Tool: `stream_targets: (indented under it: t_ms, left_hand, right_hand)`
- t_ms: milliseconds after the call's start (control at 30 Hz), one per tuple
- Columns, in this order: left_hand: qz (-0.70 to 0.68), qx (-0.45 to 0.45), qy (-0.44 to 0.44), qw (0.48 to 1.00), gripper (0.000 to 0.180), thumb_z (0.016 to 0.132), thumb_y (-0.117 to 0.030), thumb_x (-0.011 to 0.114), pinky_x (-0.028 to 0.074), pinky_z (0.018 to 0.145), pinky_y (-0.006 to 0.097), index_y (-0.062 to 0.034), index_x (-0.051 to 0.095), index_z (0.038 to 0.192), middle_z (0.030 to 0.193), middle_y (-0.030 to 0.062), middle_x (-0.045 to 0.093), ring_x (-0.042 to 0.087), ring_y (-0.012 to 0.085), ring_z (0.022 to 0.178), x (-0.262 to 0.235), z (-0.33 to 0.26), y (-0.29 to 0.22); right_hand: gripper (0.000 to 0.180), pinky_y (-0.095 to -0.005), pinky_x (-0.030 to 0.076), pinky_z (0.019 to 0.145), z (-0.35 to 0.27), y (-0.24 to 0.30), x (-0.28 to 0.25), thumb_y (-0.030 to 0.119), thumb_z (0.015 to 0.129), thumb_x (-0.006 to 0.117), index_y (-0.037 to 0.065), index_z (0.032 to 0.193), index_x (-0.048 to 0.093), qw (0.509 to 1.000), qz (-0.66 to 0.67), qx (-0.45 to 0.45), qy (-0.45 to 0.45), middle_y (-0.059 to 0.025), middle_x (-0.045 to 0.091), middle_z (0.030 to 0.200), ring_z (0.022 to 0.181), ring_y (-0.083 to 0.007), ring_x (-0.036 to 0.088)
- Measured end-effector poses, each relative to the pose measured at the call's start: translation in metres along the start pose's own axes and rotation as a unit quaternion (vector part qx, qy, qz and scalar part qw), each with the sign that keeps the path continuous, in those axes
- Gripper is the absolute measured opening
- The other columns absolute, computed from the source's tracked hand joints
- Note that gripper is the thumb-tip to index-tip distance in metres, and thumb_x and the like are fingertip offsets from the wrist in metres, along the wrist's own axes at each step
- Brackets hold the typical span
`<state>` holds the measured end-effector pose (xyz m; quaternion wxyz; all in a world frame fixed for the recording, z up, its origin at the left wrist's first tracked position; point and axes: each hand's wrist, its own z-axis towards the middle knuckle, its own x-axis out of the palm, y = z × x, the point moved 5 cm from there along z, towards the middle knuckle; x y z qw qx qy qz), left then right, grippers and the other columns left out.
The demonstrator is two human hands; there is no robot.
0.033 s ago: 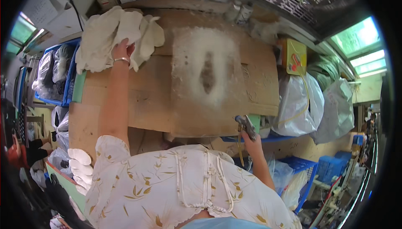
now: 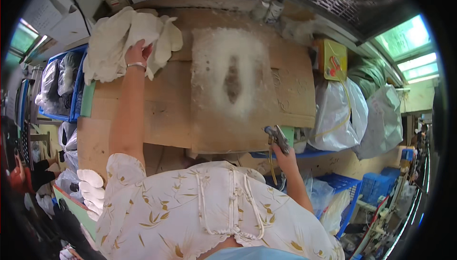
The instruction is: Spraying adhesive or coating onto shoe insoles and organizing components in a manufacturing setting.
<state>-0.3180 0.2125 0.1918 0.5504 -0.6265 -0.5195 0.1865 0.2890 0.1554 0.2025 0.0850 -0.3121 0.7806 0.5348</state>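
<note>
My left hand (image 2: pixel 137 53), with a bracelet at the wrist, reaches to a heap of white insoles (image 2: pixel 105 46) at the far left of the cardboard-covered bench. Its fingers are closed on the near end of a white insole (image 2: pixel 145 29) lying on top of the heap. My right hand (image 2: pixel 285 157) grips a metal spray gun (image 2: pixel 279 138) off the near right edge of the bench, nozzle tilted up and left. A thin yellowish hose hangs below it. Mid-bench, a cardboard sheet (image 2: pixel 204 127) carries a whitish spray crust (image 2: pixel 250 62) around a dark, sole-shaped bare patch.
Small bottles (image 2: pixel 275 10) stand along the back edge. A yellow box (image 2: pixel 334 58) sits at the right, above a white plastic bag (image 2: pixel 340 112). To the left is a blue crate (image 2: pixel 76 86) of wrapped goods. More white insoles (image 2: pixel 91 188) are stacked by my left side.
Both hands keep their places on the insole and the spray gun. The whole view has shifted slightly.
</note>
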Motion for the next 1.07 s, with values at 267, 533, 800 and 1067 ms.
stream_targets:
  t_ms: [267,533,800,1067]
  left_hand:
    - [-0.138,0.004,0.176,0.975,0.028,0.078,0.005,0.059,0.058,0.065,0.033,0.0023,0.046,0.103,0.101,0.0167,0.058,0.064,0.0267,0.082,0.157,-0.089,0.019]
    - [-0.114,-0.196,0.164,0.96,0.027,0.082,0.001,0.056,0.055,0.068,0.03,-0.0015,0.048,0.107,0.104,0.009,0.058,0.06,0.0205,0.085,0.12,-0.218,0.22]
    - [0.023,-0.349,0.092,0.932,0.024,0.084,-0.005,0.058,0.057,0.062,0.029,-0.0006,0.047,0.105,0.098,0.0131,0.06,0.065,0.023,0.081,0.036,-0.274,0.312]
    - [0.17,-0.343,0.154,0.911,0.029,0.085,-0.013,0.06,0.056,0.055,0.028,0.0027,0.046,0.105,0.095,0.0155,0.06,0.066,0.0247,0.075,0.04,-0.248,0.295]
  right_hand:
    - [0.017,-0.0271,0.042,0.064,0.026,-0.007,-0.014,0.014,0.083,0.058,-0.001,0.091,0.06,0.996,0.055,-0.057,0.036,-0.0031,0.058,0.071,0.068,-0.0105,0.049]
    - [0.017,-0.0268,0.042,0.063,0.013,-0.024,-0.034,0.014,0.083,0.059,-0.001,0.091,0.06,0.995,0.1,-0.01,-0.003,-0.0029,0.059,0.072,0.068,-0.0098,0.05]
    - [0.017,-0.0254,0.041,0.062,-0.006,-0.015,-0.024,0.015,0.084,0.06,-0.002,0.09,0.06,0.995,0.088,0.046,-0.028,0.0002,0.058,0.073,0.068,-0.0071,0.048]
    - [0.016,-0.0283,0.042,0.065,0.013,0.052,0.008,0.014,0.087,0.054,0.004,0.099,0.056,0.991,0.022,-0.129,-0.024,-0.0051,0.057,0.077,0.067,-0.0202,0.047]
